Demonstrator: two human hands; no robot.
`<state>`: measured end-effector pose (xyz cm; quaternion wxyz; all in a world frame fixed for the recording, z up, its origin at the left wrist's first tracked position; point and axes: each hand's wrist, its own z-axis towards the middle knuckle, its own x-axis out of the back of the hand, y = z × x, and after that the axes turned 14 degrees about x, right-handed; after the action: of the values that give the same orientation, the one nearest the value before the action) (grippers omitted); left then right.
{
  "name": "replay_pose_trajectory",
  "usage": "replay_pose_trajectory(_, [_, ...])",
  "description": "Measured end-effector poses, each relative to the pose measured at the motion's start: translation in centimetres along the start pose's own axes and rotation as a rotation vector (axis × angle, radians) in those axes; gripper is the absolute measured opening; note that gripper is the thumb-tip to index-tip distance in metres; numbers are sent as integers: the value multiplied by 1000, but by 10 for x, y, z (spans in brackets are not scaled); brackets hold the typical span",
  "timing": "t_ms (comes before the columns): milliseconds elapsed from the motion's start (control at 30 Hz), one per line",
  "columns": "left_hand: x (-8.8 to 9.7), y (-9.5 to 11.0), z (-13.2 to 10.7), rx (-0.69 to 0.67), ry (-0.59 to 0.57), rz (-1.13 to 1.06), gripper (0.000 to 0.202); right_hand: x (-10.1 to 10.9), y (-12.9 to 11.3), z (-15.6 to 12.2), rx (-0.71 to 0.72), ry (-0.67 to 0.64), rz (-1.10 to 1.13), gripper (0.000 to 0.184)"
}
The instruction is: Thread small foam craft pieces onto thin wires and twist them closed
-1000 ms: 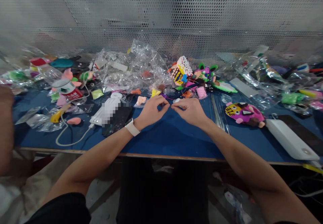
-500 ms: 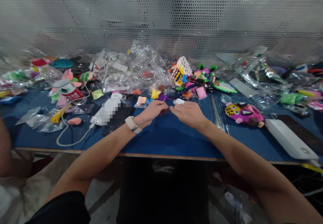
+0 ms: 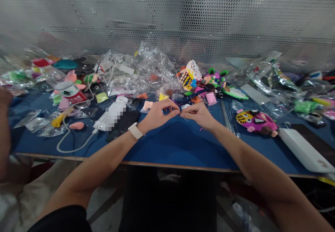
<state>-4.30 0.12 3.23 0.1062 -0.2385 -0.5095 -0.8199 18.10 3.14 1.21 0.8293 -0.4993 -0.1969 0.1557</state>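
Observation:
Over the blue table [image 3: 167, 148], my two hands meet with fingertips almost touching. My left hand [image 3: 163, 111], with a pale band on its wrist, is in a pinch, thumb against index finger. My right hand [image 3: 196, 115] is closed, fingers curled and pressed together. Whatever lies between the fingertips is too small to name; a thin pale line shows under the right fingers. A tiny pink strip [image 3: 201, 129] shows just below my right hand. Behind the hands are yellow clay [image 3: 163, 96], a peach clay lump [image 3: 148, 105] and a white piece [image 3: 185, 106], partly covered.
Clear plastic bags [image 3: 141, 71] heap along the perforated metal wall [image 3: 167, 8]. Colourful clay figures [image 3: 190, 76] stand behind my hands. A clay-covered mask [image 3: 258, 122] and a white power bank [image 3: 305, 151] lie right. A white cable [image 3: 65, 151] loops left, near another person's arm [image 3: 4, 131].
My left hand has turned, opening a gap between thumb and index finger behind their touching tips. My right fingers have curled in. The pink strip has come into view below my right hand.

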Motion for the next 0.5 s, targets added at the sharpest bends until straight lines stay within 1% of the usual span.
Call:
replay_pose_trajectory(133, [-3, -3, 0, -4, -4, 38, 31, -2, 1, 0, -23, -32, 10, 31])
replay_pose_trajectory(267, [-5, -6, 2, 9, -28, 83, 33, 0, 1, 2, 9, -77, -31, 32])
replay_pose_trajectory(367, [-6, -7, 2, 15, -65, 100, 30, 2, -1, 1, 48, -130, -126, 28])
replay_pose_trajectory(500, [-8, -10, 2, 69, -112, 103, 26, 2, 0, 0, 135, -144, -307, 25])
